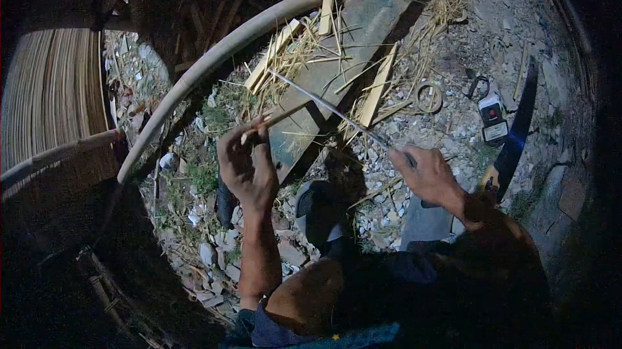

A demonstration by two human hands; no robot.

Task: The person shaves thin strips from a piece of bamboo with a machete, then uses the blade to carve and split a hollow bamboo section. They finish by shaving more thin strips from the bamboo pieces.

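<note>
My left hand is raised left of the plank, with thumb and fingers pinched on a thin wooden strip that points up and right. In my right hand is the handle end of a long, thin metal blade. The blade slants up and left over the plank, and the strip's far end lies just under its line in this view. Below both hands runs a weathered wooden plank, strewn with straw-like shavings.
Pale split slats lie beside the plank on stony ground. At the right are a dark curved blade with a wooden handle, a small black-and-white box and a ring. A curved pole arches at the left.
</note>
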